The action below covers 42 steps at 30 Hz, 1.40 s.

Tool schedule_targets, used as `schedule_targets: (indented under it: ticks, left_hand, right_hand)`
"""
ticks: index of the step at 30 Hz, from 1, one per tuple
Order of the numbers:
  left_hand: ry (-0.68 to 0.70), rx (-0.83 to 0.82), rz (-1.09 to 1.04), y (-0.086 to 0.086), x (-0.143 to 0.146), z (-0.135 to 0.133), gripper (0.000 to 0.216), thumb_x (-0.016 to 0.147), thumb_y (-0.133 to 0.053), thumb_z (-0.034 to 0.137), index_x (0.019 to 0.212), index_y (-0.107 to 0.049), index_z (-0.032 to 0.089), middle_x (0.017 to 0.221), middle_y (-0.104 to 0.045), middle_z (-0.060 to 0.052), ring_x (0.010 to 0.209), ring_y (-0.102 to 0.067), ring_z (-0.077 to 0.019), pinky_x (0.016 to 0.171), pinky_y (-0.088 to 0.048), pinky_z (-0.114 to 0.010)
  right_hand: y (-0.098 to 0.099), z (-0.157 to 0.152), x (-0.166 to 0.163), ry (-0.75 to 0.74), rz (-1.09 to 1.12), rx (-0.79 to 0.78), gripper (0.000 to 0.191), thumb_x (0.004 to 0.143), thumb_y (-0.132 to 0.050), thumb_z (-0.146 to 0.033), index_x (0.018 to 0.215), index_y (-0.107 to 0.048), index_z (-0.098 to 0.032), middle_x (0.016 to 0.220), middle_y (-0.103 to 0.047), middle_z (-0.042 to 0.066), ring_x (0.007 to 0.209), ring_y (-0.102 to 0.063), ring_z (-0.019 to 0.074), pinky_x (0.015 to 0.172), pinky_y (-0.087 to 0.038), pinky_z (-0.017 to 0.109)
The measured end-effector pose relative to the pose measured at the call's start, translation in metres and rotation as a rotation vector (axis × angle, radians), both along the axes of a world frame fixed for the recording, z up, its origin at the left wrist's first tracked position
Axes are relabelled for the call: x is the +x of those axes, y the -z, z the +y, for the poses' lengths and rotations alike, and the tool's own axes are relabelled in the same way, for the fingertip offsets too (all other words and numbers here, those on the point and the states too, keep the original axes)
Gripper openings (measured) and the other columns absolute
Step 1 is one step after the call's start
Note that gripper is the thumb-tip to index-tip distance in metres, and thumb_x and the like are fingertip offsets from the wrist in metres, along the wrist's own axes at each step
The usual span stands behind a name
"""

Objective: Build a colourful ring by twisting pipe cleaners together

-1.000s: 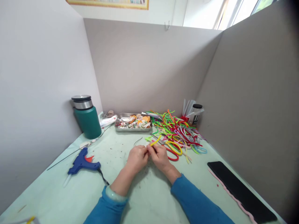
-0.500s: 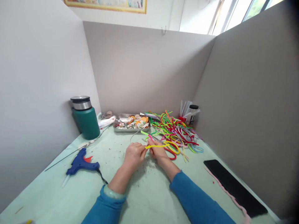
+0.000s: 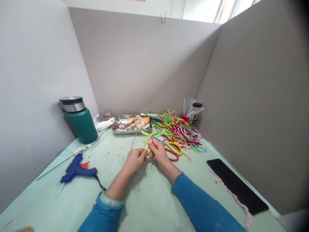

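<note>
Near the middle of the table, my left hand [image 3: 135,159] and my right hand [image 3: 159,154] are close together, fingers pinched. Between them is a yellow pipe cleaner [image 3: 145,141], bent into a curve that rises above the fingertips; both hands grip its lower part. A short pink piece [image 3: 152,139] sticks up beside my right fingertips, and something whitish shows between the hands, too small to make out. Scissors with yellow and red handles [image 3: 178,147] lie just beyond my right hand. A green pipe cleaner [image 3: 145,133] shows behind the yellow one.
A metal tray [image 3: 131,132] of cut pieces stands at the back, beside a heap of colourful pipe cleaners [image 3: 176,127]. On the left are a green bottle [image 3: 80,125] and a blue glue gun [image 3: 77,169]. A black phone-like slab [image 3: 238,185] and pink strip [image 3: 228,190] lie right.
The yellow pipe cleaner stretched rightward over my right hand before; now it is bent upward into a curve between both hands. The camera view has tilted down slightly.
</note>
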<state>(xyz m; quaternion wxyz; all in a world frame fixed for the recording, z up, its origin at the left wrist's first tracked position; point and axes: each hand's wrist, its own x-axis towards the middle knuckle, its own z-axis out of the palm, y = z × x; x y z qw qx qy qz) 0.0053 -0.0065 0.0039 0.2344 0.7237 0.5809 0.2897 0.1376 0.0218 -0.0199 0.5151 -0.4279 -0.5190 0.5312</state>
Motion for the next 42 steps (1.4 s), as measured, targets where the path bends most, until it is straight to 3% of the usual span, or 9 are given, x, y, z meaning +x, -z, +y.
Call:
schedule_targets:
  ticks: [5,9,16,24,28,32,35,42]
  left_hand:
    - [-0.107,0.012,-0.042,0.0029,-0.0014,0.0018,0.037,0.081,-0.043,0.044,0.061,-0.058,0.017,0.049,-0.055,0.001,0.049,-0.049,-0.0115,0.053,-0.031,-0.022]
    - [-0.184,0.151,-0.045,0.0063,-0.0028,0.0022,0.025,0.078,-0.050,0.040,0.069,-0.057,0.018,0.057,-0.059,0.002,0.052,-0.051,-0.0112,0.054,-0.034,-0.022]
    - [0.027,0.384,-0.049,0.0046,-0.0004,-0.0020,0.022,0.085,-0.046,0.027,0.086,-0.066,0.018,0.085,-0.065,-0.005,0.074,-0.058,-0.0128,0.070,-0.041,-0.023]
    - [0.158,0.240,0.094,0.0031,0.0001,-0.0041,0.024,0.083,-0.046,0.020,0.082,-0.070,0.020,0.080,-0.066,-0.004,0.071,-0.059,-0.0129,0.066,-0.039,-0.022]
    - [0.105,0.238,0.095,0.0031,0.0007,-0.0043,0.024,0.083,-0.046,0.022,0.082,-0.070,0.020,0.080,-0.069,-0.004,0.071,-0.059,-0.0133,0.065,-0.038,-0.022]
    - [-0.103,0.265,-0.027,0.0010,-0.0009,-0.0029,0.025,0.082,-0.048,0.028,0.079,-0.070,0.018,0.073,-0.069,-0.004,0.063,-0.058,-0.0126,0.061,-0.038,-0.021]
    - [-0.178,0.245,-0.158,-0.0017,-0.0035,-0.0014,0.028,0.082,-0.049,0.034,0.075,-0.069,0.016,0.066,-0.067,-0.002,0.057,-0.055,-0.0109,0.057,-0.037,-0.020]
    - [-0.008,0.115,-0.349,-0.0010,-0.0022,0.0009,0.034,0.080,-0.048,0.040,0.074,-0.068,0.013,0.068,-0.067,-0.002,0.063,-0.057,-0.0120,0.060,-0.041,-0.019]
  right_hand:
    - [-0.0019,-0.0047,-0.0020,-0.011,0.035,-0.047,0.034,0.074,-0.058,-0.049,0.065,-0.045,-0.018,0.039,-0.043,-0.009,0.030,-0.032,0.0040,0.030,-0.021,0.016]
    - [-0.0026,-0.0067,-0.0029,-0.040,0.100,-0.084,0.036,0.072,-0.060,-0.050,0.065,-0.045,-0.018,0.041,-0.045,-0.008,0.029,-0.033,0.0036,0.029,-0.021,0.016]
    - [-0.0038,-0.0035,0.0012,-0.057,0.241,-0.133,0.036,0.072,-0.062,-0.049,0.066,-0.046,-0.017,0.042,-0.045,-0.008,0.029,-0.034,0.0030,0.031,-0.024,0.015]
    - [0.0019,-0.0011,0.0013,-0.061,0.220,-0.104,0.035,0.072,-0.062,-0.048,0.065,-0.047,-0.018,0.038,-0.043,-0.009,0.028,-0.031,0.0032,0.030,-0.022,0.016]
    - [0.0027,-0.0018,0.0003,-0.059,0.171,-0.056,0.036,0.074,-0.058,-0.052,0.074,-0.054,-0.016,0.040,-0.044,-0.009,0.029,-0.032,0.0034,0.030,-0.021,0.015]
    - [0.0014,-0.0019,0.0006,-0.014,0.143,-0.008,0.039,0.078,-0.051,-0.056,0.079,-0.054,-0.017,0.048,-0.050,-0.006,0.031,-0.037,0.0038,0.031,-0.024,0.015]
    - [0.0019,-0.0021,0.0006,-0.021,0.115,-0.016,0.038,0.079,-0.050,-0.055,0.081,-0.054,-0.017,0.051,-0.051,-0.006,0.032,-0.038,0.0041,0.030,-0.024,0.015]
    - [0.0024,-0.0047,-0.0034,-0.099,0.087,-0.019,0.026,0.078,-0.054,-0.042,0.070,-0.052,-0.017,0.052,-0.051,-0.006,0.031,-0.038,0.0034,0.030,-0.024,0.015]
